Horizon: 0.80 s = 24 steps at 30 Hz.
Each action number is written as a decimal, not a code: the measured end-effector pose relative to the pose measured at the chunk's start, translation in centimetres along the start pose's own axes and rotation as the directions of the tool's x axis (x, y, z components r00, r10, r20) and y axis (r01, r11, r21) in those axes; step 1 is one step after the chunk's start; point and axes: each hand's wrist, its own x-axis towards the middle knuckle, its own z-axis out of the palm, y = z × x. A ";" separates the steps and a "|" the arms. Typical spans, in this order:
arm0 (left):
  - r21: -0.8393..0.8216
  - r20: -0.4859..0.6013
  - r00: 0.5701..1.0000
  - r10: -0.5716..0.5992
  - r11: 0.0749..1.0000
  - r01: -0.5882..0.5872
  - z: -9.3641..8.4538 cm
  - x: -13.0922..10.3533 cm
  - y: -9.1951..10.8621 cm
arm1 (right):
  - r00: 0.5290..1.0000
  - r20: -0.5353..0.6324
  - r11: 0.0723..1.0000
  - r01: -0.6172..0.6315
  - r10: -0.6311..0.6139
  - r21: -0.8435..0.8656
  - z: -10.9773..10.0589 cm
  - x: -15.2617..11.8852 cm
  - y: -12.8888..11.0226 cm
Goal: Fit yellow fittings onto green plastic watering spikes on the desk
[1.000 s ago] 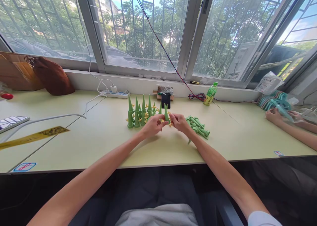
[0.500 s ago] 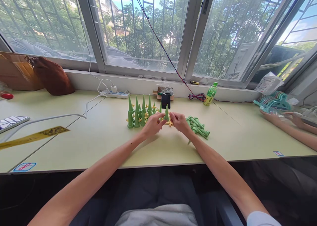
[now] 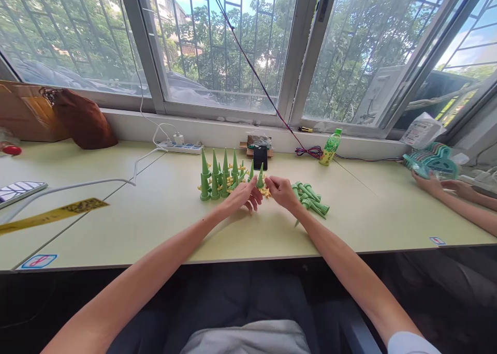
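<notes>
A green cone spike (image 3: 260, 177) stands point up between my hands, its lower part near my left fingers. My left hand (image 3: 244, 194) has its fingers loosely apart beside this cone, and nothing shows in its grasp. To the right of the cone, my right hand (image 3: 281, 191) is closed with thumb and fingers pressed together; whatever it pinches is hidden. Small yellow pieces (image 3: 266, 192) lie on the table between the hands. Rows of upright green cones (image 3: 215, 180) with yellow side pieces stand to the left. Loose green cones (image 3: 312, 201) lie in a pile beside my right wrist.
Behind the cones are a black phone (image 3: 260, 158) and a power strip (image 3: 181, 147). A green bottle (image 3: 330, 148) stands near the window ledge. A white cable (image 3: 93, 186) crosses the left side. At far right, another person's hands (image 3: 429, 183) touch teal plastic items (image 3: 435, 160).
My left fingers have loosened from around the green cone and spread downward. My right hand stays almost in place. The other person's hands have shifted slightly right.
</notes>
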 end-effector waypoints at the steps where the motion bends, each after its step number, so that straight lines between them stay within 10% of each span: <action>1: -0.012 0.004 1.000 -0.010 1.000 0.010 -0.1 0.0 0.0 | 1.000 0.009 1.000 0.003 -0.003 0.007 0.0 0.0 0.0; 24: 0.123 0.079 0.996 0.042 0.991 -0.051 -0.5 -0.2 0.0 | 0.998 0.031 0.998 0.050 -0.049 -0.027 -0.3 -0.1 0.6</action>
